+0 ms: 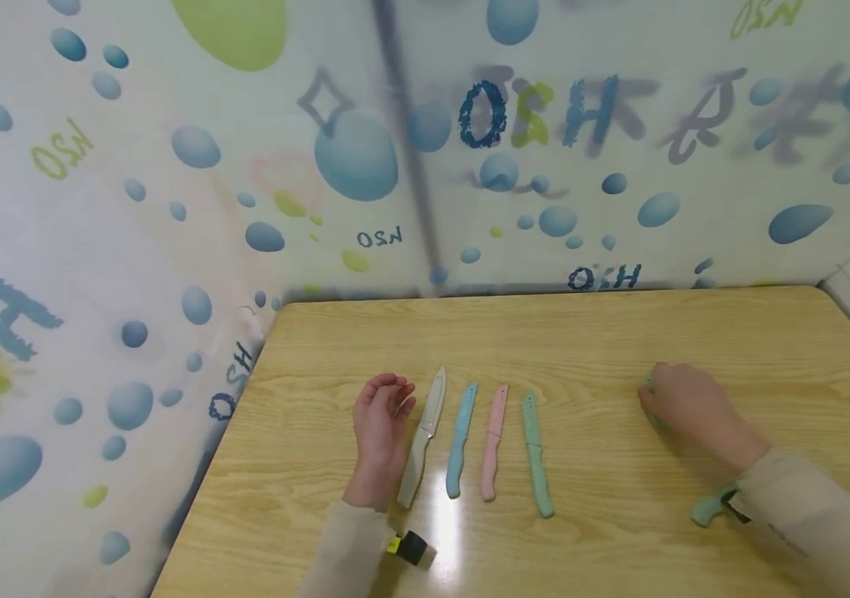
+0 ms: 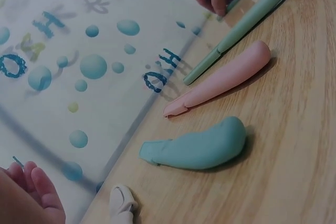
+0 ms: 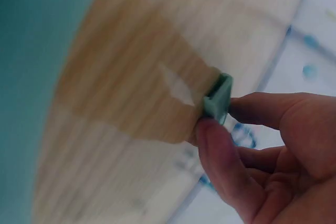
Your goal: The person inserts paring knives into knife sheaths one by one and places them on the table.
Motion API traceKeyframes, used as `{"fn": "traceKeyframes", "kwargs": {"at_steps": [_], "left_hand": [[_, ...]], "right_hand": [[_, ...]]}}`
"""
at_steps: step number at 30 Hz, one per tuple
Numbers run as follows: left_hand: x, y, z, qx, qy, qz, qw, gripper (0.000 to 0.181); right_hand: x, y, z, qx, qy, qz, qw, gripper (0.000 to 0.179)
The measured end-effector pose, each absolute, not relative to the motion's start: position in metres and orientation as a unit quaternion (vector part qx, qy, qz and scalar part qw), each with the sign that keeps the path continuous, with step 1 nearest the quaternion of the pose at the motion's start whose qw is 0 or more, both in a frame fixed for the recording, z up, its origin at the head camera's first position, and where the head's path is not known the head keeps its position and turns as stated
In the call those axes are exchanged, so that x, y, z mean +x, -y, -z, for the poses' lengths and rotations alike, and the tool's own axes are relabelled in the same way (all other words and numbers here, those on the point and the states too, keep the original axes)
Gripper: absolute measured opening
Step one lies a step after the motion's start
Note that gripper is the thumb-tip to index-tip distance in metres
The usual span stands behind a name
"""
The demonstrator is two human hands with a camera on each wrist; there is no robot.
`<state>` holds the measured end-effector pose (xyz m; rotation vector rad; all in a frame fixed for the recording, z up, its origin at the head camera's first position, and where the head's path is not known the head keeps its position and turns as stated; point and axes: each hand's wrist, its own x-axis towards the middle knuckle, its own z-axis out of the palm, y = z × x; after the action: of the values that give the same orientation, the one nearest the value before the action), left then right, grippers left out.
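Observation:
My right hand (image 1: pixel 694 411) pinches a small green knife sheath (image 3: pixel 219 98) between thumb and fingers at the table's right side; its hollow end faces the right wrist camera. Near the right sleeve lies a green handle (image 1: pixel 710 507), the rest of it hidden under the forearm. My left hand (image 1: pixel 383 423) holds nothing, its fingers loosely bent, just left of a white knife (image 1: pixel 425 436). Rightward from there, a blue knife (image 1: pixel 460 440), a pink knife (image 1: pixel 495 442) and a green knife (image 1: pixel 537 455) lie in a row, handles toward me.
The wood-grain table (image 1: pixel 589 332) meets a patterned backdrop (image 1: pixel 425 208) with blue and green spots at its back and left edges. A small black block (image 1: pixel 413 547) with a yellow part sits by the left sleeve.

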<state>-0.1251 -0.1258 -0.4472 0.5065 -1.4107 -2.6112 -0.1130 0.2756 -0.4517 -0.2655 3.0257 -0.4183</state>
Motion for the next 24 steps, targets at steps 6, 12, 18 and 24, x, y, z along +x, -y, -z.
{"fn": "traceKeyframes", "kwargs": {"at_steps": [6, 12, 18, 24], "left_hand": [[-0.122, 0.123, 0.448, 0.160, 0.469, 0.867, 0.056, 0.019], [-0.117, 0.111, 0.447, 0.150, 0.477, 0.865, 0.036, 0.017], [-0.115, 0.094, 0.438, 0.091, 0.539, 0.837, 0.021, 0.015], [-0.117, 0.050, 0.421, -0.046, 0.666, 0.742, -0.063, 0.022]], "right_hand": [[-0.108, -0.238, 0.457, -0.151, -0.980, 0.128, -0.023, 0.041], [-0.107, -0.231, 0.451, -0.147, -0.978, 0.145, -0.017, 0.030], [-0.098, -0.257, 0.424, -0.069, -0.985, 0.148, 0.058, 0.045], [-0.091, -0.299, 0.410, -0.022, -0.983, 0.161, 0.085, 0.055]]}}
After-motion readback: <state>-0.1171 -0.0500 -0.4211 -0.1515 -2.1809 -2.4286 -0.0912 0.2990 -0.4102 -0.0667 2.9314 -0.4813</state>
